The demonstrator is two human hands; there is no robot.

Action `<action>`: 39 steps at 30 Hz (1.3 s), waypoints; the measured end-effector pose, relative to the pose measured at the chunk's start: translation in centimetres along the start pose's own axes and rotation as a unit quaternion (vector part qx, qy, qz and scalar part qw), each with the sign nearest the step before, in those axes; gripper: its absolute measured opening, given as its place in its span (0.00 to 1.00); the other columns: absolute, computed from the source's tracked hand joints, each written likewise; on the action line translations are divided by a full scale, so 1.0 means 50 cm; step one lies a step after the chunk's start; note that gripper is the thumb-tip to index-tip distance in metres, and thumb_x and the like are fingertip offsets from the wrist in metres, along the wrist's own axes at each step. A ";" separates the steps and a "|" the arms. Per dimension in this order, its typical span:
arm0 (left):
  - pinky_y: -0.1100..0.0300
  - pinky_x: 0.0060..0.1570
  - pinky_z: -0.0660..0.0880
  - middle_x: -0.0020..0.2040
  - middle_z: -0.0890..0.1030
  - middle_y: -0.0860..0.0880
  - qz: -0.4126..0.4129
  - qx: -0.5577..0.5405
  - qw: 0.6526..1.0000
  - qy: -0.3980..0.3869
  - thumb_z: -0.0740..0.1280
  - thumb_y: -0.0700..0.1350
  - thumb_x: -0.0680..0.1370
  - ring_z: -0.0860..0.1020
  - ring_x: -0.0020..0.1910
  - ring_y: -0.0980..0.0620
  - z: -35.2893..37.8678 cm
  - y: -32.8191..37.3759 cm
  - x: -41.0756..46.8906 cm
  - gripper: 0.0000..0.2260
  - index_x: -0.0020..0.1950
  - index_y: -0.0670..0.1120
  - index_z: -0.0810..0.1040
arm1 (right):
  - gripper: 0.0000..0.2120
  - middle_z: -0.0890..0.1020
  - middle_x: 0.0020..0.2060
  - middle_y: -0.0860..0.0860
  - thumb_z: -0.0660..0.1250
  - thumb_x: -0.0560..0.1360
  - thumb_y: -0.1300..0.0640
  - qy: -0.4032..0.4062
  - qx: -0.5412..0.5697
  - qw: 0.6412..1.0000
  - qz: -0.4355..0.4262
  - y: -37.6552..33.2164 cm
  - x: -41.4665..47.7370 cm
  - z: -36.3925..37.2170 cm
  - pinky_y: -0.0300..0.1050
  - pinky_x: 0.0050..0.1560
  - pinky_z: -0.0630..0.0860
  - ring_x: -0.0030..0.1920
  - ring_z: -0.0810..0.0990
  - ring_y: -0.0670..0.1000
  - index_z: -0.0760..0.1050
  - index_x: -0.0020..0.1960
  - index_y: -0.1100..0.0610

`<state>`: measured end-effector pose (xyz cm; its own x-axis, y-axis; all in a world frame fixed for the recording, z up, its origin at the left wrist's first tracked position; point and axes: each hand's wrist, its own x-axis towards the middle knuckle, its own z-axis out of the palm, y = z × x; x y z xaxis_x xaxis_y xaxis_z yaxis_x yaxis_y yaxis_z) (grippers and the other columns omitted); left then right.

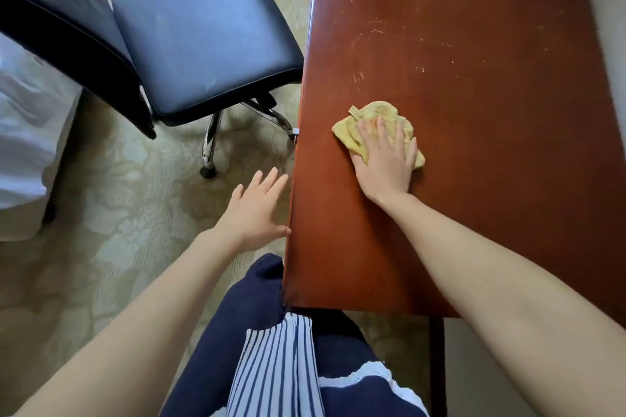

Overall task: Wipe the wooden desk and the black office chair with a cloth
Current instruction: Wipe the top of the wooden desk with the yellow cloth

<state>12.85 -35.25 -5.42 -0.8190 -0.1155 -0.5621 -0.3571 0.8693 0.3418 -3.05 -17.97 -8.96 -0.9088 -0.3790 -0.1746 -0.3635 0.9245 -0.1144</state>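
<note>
**Desk wipe under way, chair not yet touched**

A patterned, pale green carpet (111, 213) fills the floor to the left, and along it runs the wooden desk (491, 213), its long left edge facing the black office chair (206, 41). We see white bedding (23, 132) at the far left, behind the chair's backrest.

Our right hand (386, 159) lies flat on the yellow cloth (376, 118), fingers straight and slightly spread, pressing it down instead of gripping it; we judge that this spreads the pressure so that the cloth glides as a pad. The cloth sits bunched on the desk top, near the left edge and roughly midway along its length. Pale scuffs and streaks (382, 44) show on the wood further toward the far end, so we judge that stretch is yet to be wiped.

Our left hand (257, 210) hangs open over the carpet, fingers extended, holding nothing, its thumb just beside the desk's left edge; whether it touches we cannot tell. It looks placed for balance.

The chair stands clear of the desk's left edge, its seat showing faint dusty marks.
</note>
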 end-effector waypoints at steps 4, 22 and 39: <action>0.48 0.73 0.47 0.79 0.47 0.49 -0.013 0.018 0.999 0.034 0.65 0.38 0.77 0.46 0.77 0.46 -0.002 -0.022 -0.018 0.35 0.78 0.50 0.49 | 0.28 0.52 0.77 0.48 0.55 0.78 0.41 -0.009 0.008 0.993 -0.114 -0.045 -0.053 0.012 0.59 0.72 0.37 0.77 0.43 0.57 0.52 0.76 0.41; 0.47 0.73 0.48 0.78 0.44 0.45 0.260 0.153 0.953 -0.029 0.63 0.50 0.79 0.45 0.77 0.45 -0.155 0.013 0.159 0.33 0.78 0.45 0.49 | 0.39 0.61 0.73 0.44 0.75 0.67 0.52 0.032 0.083 0.992 0.085 -0.153 -0.371 0.074 0.61 0.73 0.49 0.75 0.55 0.54 0.60 0.72 0.40; 0.46 0.73 0.47 0.78 0.39 0.44 0.375 0.255 0.884 -0.110 0.60 0.54 0.80 0.41 0.77 0.44 -0.198 -0.046 0.239 0.35 0.78 0.46 0.44 | 0.30 0.37 0.76 0.45 0.47 0.80 0.40 0.038 0.148 0.742 0.653 -0.306 -0.272 0.091 0.56 0.71 0.32 0.75 0.34 0.54 0.32 0.73 0.40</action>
<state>-0.54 -43.38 -5.47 -0.6121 0.6332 -0.4737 0.5443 0.7719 0.3284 15.82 -27.14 -9.30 -0.4601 0.8455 -0.2712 0.8874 0.4479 -0.1092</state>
